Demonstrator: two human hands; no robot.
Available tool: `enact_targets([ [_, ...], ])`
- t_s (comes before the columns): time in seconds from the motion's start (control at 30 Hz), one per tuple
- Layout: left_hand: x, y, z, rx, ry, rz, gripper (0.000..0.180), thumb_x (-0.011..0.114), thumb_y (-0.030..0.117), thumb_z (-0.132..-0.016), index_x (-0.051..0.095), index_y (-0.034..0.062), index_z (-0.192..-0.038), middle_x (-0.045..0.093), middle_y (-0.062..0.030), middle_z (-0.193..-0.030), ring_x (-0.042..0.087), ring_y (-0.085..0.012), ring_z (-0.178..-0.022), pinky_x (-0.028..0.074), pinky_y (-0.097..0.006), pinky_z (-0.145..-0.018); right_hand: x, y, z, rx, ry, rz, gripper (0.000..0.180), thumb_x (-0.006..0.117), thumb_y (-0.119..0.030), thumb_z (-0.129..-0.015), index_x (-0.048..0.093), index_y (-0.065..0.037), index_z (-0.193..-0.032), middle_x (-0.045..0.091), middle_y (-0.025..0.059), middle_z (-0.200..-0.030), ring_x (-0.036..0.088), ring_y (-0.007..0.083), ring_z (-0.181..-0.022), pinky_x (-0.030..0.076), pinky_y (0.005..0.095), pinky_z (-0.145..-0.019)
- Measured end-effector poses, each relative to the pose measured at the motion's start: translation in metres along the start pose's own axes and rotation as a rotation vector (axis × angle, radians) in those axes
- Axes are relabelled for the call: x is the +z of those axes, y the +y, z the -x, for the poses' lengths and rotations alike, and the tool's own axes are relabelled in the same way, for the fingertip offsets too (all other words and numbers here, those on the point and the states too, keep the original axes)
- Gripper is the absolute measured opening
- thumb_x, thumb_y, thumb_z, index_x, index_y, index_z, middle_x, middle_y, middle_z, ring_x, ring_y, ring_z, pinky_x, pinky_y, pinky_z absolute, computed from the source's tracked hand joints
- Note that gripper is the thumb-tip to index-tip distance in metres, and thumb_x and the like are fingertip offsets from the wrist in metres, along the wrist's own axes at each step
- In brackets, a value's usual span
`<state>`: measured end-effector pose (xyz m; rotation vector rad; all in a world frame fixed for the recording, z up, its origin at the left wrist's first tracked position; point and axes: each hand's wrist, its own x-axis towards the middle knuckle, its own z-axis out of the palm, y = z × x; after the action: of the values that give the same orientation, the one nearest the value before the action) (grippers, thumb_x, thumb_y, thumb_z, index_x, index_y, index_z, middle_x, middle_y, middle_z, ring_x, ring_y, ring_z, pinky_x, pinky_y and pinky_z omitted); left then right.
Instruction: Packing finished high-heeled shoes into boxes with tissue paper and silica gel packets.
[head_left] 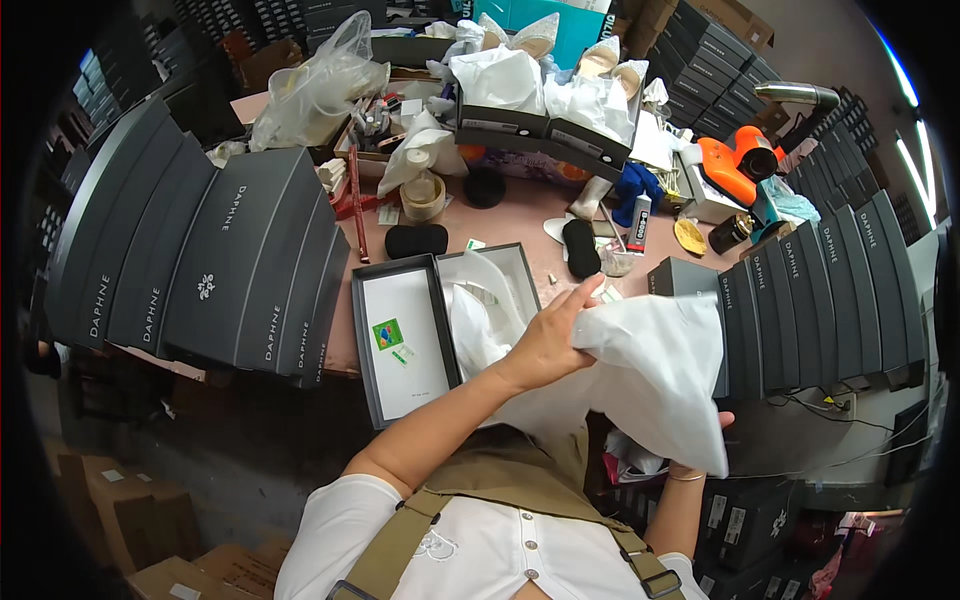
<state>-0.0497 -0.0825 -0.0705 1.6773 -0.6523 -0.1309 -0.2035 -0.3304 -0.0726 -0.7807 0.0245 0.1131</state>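
My left hand [552, 338] is closed on the top left edge of a thin white sheet [655, 365], soft paper or cloth. The sheet hangs in folds in front of me and covers most of my right hand [728, 419]. Only a fingertip shows past its right edge, with the bracelet on my wrist below, so the right hand's grip is hidden. Left of the sheet, on the table, lies an uncovered dark shoebox [522, 268] with white wrapping in it. Its lid [400, 390] rests beside it, white inside up, with a small green card [387, 334] in it.
Stacks of dark shoeboxes flank me on the left [235, 250] and right [800, 300]. Behind stand open boxes with white-stuffed shoes [540, 38]. A tape roll [422, 197], black pads [416, 241], a glue tube [639, 225] and an orange heat gun [735, 165] lie about.
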Motion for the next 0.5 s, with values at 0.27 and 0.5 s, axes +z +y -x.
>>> enact_targets([
  [0.27,0.051,-0.106,-0.048,-0.230,0.632,1.387,0.036,0.048,0.020,-0.099,0.045,0.0050,-0.132,0.060,-0.0099,-0.118,0.060,-0.0218,-0.106,0.050,-0.033,-0.091,0.059,0.045,-0.095,-0.029,0.078,1.041,0.059,0.069,-0.012,-0.080,0.045,0.005,-0.131,0.048,0.0169,-0.132,0.048,0.0246,-0.120,0.037,0.0361,-0.103],
  [0.5,-0.015,-0.142,0.021,-0.566,0.880,1.205,0.040,0.047,0.023,-0.098,0.043,0.0016,-0.131,0.056,-0.0119,-0.126,0.058,-0.0256,-0.113,0.050,-0.039,-0.093,0.062,0.135,-0.179,-0.045,-0.259,1.493,0.055,0.063,-0.023,-0.084,0.046,0.006,-0.127,0.046,0.0282,-0.130,0.046,0.0408,-0.122,0.037,0.0414,-0.103],
])
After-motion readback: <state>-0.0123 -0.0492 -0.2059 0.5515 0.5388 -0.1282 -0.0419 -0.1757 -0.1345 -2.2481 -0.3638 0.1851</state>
